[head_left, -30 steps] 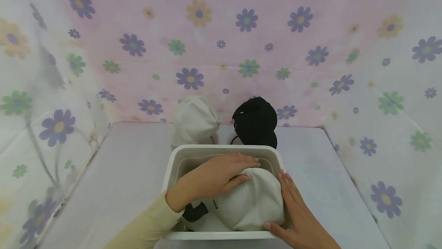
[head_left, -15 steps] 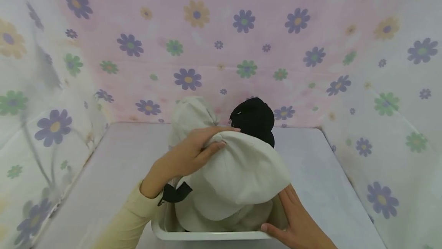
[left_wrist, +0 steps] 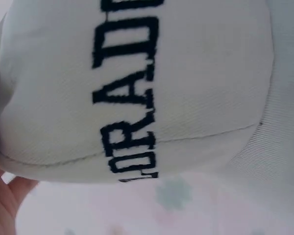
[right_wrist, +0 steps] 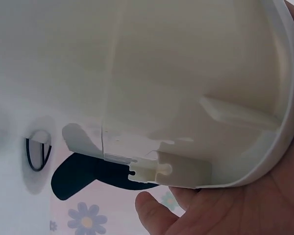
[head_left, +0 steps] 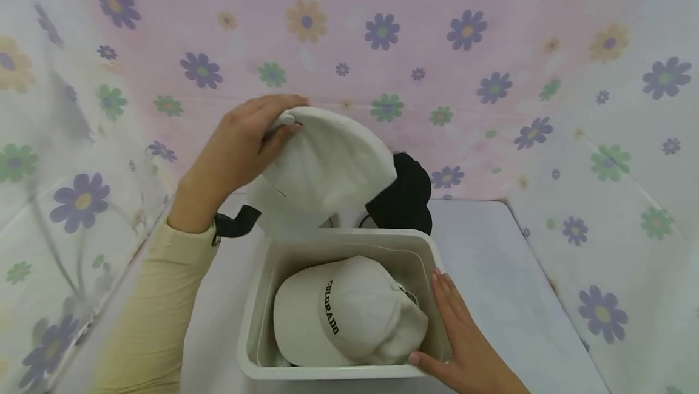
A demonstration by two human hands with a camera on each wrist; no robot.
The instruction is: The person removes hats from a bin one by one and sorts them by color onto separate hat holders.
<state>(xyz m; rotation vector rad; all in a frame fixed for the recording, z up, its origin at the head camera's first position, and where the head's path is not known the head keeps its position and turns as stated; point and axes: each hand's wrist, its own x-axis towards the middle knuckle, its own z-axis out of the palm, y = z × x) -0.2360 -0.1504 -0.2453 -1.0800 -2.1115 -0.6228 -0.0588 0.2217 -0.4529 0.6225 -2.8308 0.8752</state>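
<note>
My left hand [head_left: 243, 142] grips a white baseball cap [head_left: 327, 166] by its crown, raised above and behind the bin. Dark lettering runs across the front of this cap in the left wrist view. Below, a second whitish cap [head_left: 357, 315] marked COLORADO lies in the white plastic bin [head_left: 341, 372], brim to the left. My right hand [head_left: 461, 333] rests at the bin's right front corner, fingers straight along the right side and thumb at the front rim. The right wrist view has this palm [right_wrist: 245, 205] against the bin's outer wall.
A black cap [head_left: 406, 197] sits on a stand at the back, partly covered by the lifted cap. A loop-shaped stand part [right_wrist: 38, 154] shows beside it. Flowered cloth [head_left: 349, 36] encloses the white table [head_left: 480, 260] at the back and sides.
My left hand has lifted the white cap out of the bin, up and to the left. That uncovers the COLORADO cap inside. My right hand stays at the bin's corner.
</note>
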